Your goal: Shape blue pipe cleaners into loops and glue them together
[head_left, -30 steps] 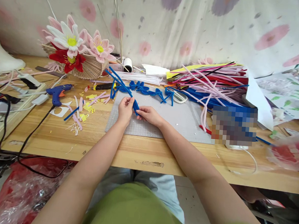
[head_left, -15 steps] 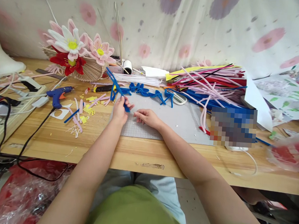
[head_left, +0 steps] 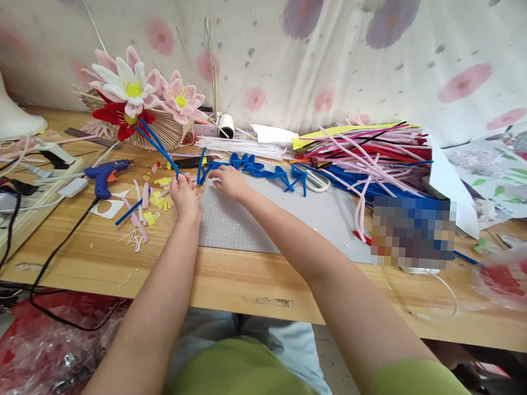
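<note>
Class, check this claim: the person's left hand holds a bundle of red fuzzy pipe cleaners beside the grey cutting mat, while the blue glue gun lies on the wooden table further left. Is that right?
Not quite. The head view shows the left hand holds blue fuzzy pipe cleaners, not red ones. The rest stands: they are beside the grey cutting mat, and the blue glue gun lies further left on the wooden table.

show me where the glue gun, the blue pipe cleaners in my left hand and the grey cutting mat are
glue gun (head_left: 104, 173): head view, on its blue body.
blue pipe cleaners (head_left: 156, 144): head view, midway along the stems.
grey cutting mat (head_left: 329, 220): head view, on a bare patch.
</note>
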The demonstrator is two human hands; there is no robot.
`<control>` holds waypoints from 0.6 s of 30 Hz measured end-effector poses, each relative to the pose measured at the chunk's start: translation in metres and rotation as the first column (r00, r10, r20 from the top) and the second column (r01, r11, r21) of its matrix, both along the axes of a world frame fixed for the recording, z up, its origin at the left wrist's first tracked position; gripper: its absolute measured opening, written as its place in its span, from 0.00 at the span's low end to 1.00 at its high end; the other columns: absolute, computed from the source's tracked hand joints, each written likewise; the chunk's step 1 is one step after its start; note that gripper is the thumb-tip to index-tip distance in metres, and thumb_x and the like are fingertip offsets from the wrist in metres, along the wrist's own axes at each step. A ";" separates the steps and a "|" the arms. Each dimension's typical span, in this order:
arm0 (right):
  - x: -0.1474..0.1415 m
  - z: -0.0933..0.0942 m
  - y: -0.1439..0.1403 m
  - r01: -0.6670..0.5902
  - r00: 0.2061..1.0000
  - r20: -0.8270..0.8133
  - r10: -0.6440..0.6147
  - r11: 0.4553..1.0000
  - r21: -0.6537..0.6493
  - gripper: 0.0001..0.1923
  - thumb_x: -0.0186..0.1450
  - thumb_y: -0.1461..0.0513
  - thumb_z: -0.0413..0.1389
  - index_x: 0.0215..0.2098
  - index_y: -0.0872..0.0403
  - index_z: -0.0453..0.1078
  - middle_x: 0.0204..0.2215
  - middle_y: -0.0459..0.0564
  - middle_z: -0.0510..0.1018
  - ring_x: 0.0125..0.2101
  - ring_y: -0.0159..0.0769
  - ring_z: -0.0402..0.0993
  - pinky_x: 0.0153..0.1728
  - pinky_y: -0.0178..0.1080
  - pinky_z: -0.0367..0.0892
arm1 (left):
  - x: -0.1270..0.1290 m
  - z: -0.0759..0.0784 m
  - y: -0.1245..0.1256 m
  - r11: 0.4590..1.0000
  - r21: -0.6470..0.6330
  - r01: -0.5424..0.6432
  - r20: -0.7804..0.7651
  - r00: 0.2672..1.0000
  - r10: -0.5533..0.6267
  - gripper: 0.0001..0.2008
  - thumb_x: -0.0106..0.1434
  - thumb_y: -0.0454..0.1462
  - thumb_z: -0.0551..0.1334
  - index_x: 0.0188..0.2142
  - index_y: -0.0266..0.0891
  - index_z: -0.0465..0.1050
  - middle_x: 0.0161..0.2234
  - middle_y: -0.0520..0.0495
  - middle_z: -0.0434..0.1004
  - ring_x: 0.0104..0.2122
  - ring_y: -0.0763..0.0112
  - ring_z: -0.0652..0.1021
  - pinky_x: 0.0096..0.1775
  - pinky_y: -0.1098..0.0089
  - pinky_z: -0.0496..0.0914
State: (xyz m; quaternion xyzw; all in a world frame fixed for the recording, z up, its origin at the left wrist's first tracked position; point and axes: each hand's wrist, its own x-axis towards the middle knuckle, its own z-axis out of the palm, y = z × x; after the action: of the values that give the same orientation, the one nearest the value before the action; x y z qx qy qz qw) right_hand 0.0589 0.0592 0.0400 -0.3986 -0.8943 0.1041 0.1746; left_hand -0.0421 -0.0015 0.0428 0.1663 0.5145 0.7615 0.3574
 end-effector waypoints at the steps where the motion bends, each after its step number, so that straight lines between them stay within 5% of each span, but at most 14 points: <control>1: -0.011 -0.002 0.003 -0.019 0.999 0.045 0.017 0.999 0.041 0.16 0.63 0.66 0.47 0.46 0.53 0.70 0.45 0.52 0.72 0.45 0.37 0.65 0.47 0.39 0.58 | -0.002 0.000 0.000 1.000 -0.018 -0.011 0.018 1.000 0.012 0.14 0.63 0.45 0.52 0.26 0.39 0.55 0.16 0.61 0.47 0.12 0.86 0.47 0.18 0.75 0.39; 6: -0.044 -0.011 0.011 -0.058 0.984 0.174 0.030 0.986 0.159 0.15 0.65 0.66 0.44 0.44 0.57 0.69 0.44 0.56 0.72 0.46 0.42 0.63 0.45 0.41 0.59 | -0.009 -0.004 0.001 0.998 -0.048 -0.033 0.068 0.997 0.037 0.12 0.65 0.42 0.49 0.26 0.39 0.55 0.15 0.62 0.44 0.12 0.85 0.46 0.18 0.75 0.38; 11: -0.043 -0.015 0.017 -0.124 0.986 0.133 0.097 0.968 0.216 0.14 0.64 0.67 0.43 0.43 0.58 0.67 0.40 0.57 0.73 0.43 0.42 0.64 0.45 0.43 0.58 | -0.008 -0.007 0.001 1.000 -0.020 0.006 0.051 0.999 -0.005 0.14 0.62 0.46 0.52 0.27 0.39 0.56 0.16 0.61 0.46 0.12 0.86 0.47 0.18 0.76 0.39; 18: -0.018 0.005 0.005 -0.034 0.936 -0.344 0.069 0.994 0.106 0.19 0.61 0.70 0.41 0.49 0.55 0.60 0.43 0.52 0.69 0.43 0.36 0.64 0.47 0.40 0.60 | -0.005 -0.005 0.002 0.999 -0.033 0.020 0.080 0.997 -0.017 0.11 0.65 0.41 0.49 0.28 0.39 0.58 0.16 0.60 0.49 0.11 0.86 0.49 0.16 0.77 0.41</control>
State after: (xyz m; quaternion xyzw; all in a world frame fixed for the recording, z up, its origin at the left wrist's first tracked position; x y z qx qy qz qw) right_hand 0.0407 0.0644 0.0453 -0.3412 -0.8637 0.1332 0.3462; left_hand -0.0471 0.0002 0.0380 0.1345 0.5109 0.7555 0.3874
